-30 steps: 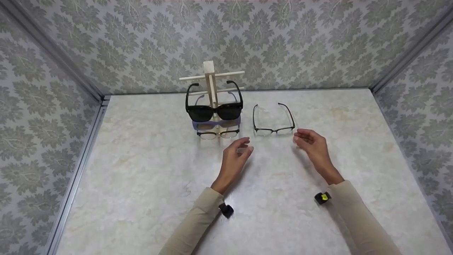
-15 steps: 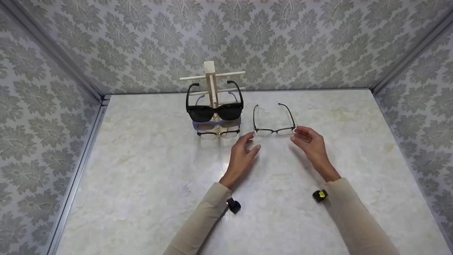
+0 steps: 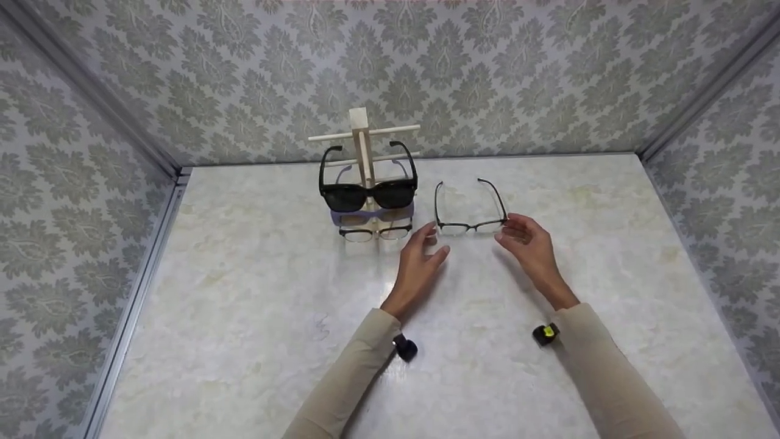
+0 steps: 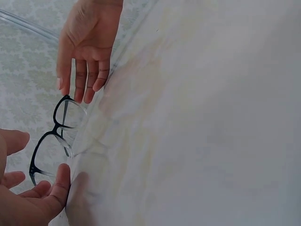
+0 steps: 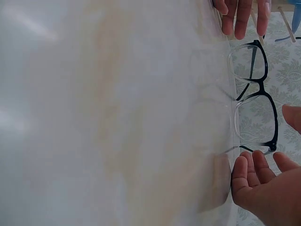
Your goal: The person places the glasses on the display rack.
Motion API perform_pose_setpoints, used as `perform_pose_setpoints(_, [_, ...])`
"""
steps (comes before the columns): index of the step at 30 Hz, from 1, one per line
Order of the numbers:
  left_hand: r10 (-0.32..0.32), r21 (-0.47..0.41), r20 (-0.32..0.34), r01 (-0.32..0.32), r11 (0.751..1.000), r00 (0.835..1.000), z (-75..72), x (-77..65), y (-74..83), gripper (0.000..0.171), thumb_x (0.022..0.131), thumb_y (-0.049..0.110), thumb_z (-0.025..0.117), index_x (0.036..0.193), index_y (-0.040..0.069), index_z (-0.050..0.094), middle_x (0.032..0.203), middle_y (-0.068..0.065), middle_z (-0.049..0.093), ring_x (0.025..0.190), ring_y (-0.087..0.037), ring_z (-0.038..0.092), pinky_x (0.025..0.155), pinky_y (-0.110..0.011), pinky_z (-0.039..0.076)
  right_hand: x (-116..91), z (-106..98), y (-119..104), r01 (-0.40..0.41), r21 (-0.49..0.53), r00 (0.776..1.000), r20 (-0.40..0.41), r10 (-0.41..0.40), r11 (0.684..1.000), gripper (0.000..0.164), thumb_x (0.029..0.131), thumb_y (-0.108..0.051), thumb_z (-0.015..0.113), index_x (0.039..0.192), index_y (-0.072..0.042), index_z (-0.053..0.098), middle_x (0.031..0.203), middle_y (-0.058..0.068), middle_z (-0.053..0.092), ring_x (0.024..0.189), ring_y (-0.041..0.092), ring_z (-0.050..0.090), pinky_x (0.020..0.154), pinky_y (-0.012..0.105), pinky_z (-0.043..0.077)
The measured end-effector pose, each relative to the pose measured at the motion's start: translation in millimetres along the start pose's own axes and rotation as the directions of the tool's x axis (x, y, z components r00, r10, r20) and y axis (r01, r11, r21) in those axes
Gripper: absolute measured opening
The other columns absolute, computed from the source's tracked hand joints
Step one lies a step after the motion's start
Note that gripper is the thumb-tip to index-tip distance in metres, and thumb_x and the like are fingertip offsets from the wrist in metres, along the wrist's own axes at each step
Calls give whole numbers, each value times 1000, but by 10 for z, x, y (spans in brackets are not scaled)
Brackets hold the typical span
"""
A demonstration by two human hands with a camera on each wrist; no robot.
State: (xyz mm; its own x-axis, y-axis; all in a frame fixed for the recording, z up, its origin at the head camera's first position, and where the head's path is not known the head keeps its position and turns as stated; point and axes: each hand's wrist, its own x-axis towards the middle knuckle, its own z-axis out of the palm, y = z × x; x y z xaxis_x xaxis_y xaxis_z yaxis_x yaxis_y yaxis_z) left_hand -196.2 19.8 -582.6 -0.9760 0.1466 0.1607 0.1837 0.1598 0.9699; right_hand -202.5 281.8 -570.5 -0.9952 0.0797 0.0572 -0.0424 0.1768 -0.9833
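Note:
A pair of eyeglasses [image 3: 470, 228] with a dark upper frame and clear lower rims lies on the table, its arms unfolded toward the back. At its left corner is my left hand [image 3: 419, 261], thumb held apart from the fingers. My right hand [image 3: 531, 247] is at the right corner, loosely bent fingertips beside the hinge. The left wrist view shows the eyeglasses [image 4: 59, 125] between both hands. From the right wrist, fingertips of the right hand [image 5: 268, 186] appear at or just against the frame's end; contact is hard to tell.
A wooden eyewear stand [image 3: 363, 149] rises left of the eyeglasses. It carries black sunglasses [image 3: 369, 196], a purple-framed pair [image 3: 373, 216] and dark-browed glasses [image 3: 375, 233] at the bottom. Patterned walls [image 3: 426, 73] enclose the marbled table [image 3: 256, 305].
My left hand has moved right and slightly forward to the eyeglasses' left corner. The right hand has shifted a little left and forward to the other corner. The eyeglasses stay in place.

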Motion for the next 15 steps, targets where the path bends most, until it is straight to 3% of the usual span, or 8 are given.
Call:
perform_pose_setpoints(6, [-46, 13, -3, 46, 999, 999, 26, 51, 6, 57, 105, 12, 74, 158, 1, 55, 147, -19, 62, 133, -35, 64, 102, -40, 61, 3, 28, 29, 25, -7, 1000, 3, -25, 1000, 58, 101, -5, 80, 152, 10, 55, 141, 30, 62, 133, 41, 62, 104, 23, 52])
perform_pose_setpoints(15, [-59, 3, -2, 59, 998, 998, 75, 131, 23, 59, 106, 13, 74, 159, -2, 52, 149, -18, 62, 134, -34, 63, 104, -35, 60, 30, 73, 31, 32, 32, 999, -27, -31, 999, 58, 101, -1, 79, 152, 10, 54, 139, 31, 62, 130, 41, 62, 100, 19, 54])
